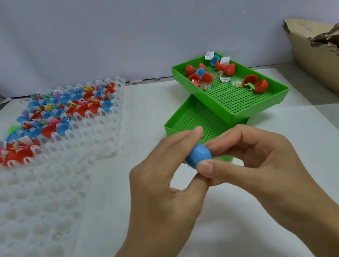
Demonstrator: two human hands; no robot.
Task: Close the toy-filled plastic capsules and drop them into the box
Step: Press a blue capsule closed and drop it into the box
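I had both hands on one blue capsule [198, 155] above the worktop [131, 201], just in front of the lower green tray [185, 123]. My left hand [162, 185] pinched it from the left, fingers curled over the top; my right hand [255, 154] pressed thumb and fingers against its other end. I judged this the closing step: halves squeezed together. Next it needed carrying right to the cardboard box [320, 60], well apart.
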